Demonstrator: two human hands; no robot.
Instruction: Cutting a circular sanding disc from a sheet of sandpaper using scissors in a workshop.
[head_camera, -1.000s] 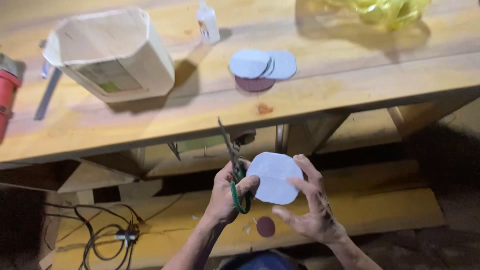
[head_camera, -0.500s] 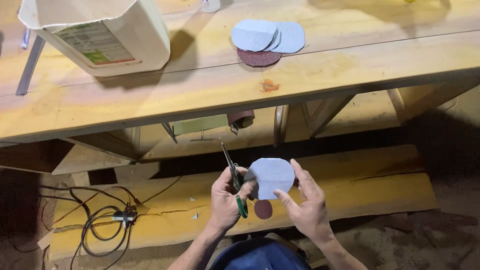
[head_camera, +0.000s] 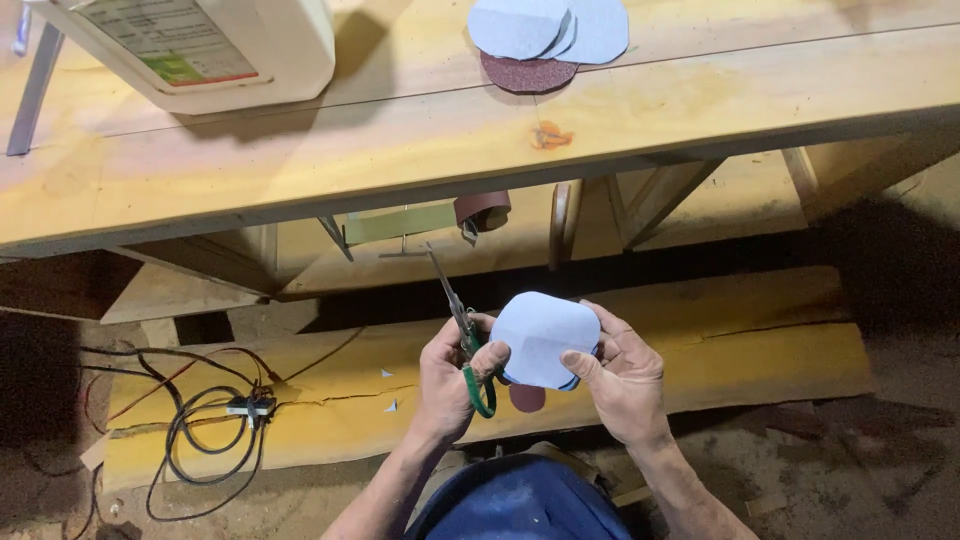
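Pale blue paper disc (head_camera: 543, 338), low in the middle of the frame below the bench (head_camera: 300, 190), sits pinched in the right hand (head_camera: 622, 375) while the left hand (head_camera: 450, 375), grip clenched on green-handled scissors (head_camera: 463, 325), should trim the rim in short snips, turning the disc, not the blades
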